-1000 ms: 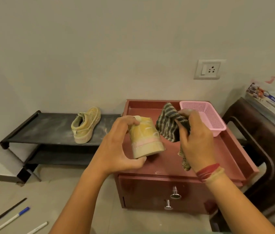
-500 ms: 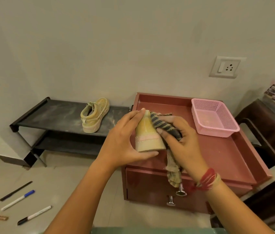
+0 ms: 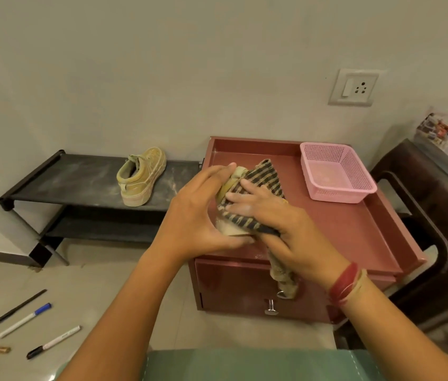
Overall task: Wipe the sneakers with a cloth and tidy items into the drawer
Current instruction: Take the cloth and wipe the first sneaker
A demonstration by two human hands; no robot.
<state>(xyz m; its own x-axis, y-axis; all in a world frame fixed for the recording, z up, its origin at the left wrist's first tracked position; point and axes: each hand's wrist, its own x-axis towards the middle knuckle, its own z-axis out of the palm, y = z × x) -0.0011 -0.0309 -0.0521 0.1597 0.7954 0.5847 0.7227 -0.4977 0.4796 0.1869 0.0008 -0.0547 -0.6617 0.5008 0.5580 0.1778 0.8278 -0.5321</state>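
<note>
Early yet, I judge: my left hand grips one sneaker, right hand presses cloth flat-fingered; pens at seven o'clock unstowed.

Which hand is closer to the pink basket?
The right hand. It presses the striped cloth onto the sneaker, just left of the pink basket; the left hand grips the sneaker farther left.
</note>
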